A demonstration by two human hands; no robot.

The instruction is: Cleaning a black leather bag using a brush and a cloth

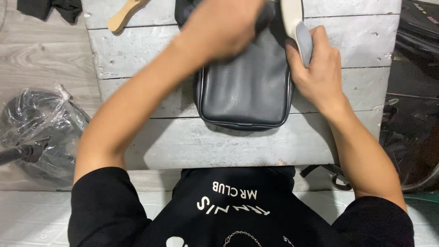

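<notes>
Nearest the camera is my black T-shirt [238, 215], filling the bottom of the view, with pale printed lettering and a thin chain design across the chest, seen upside down from above. Beyond it both my bare forearms reach forward over a whitewashed wooden table [347, 41] made of wide planks with worn, chipped paint. A dark grey leather bag [249, 89] lies flat at the middle of the table, rounded at its near corners, with a piped seam running along its edge. My left hand [224, 25] rests on the far, upper part of the bag; it is blurred, and I cannot tell whether its fingers are spread or curled. My right hand [315, 68] is at the bag's right edge, fingers closed around the grey grip of a white-and-grey handled tool [297, 27] that rises toward the top edge; its working end is out of view. A light wooden handle [124, 14] lies on the table at far left, well apart from the bag. Dark cloth [50, 8] sits at the top left corner. On the floor at left is a dark object wrapped in clear plastic [41, 128]. Black bags [411, 114] crowd the right side.
</notes>
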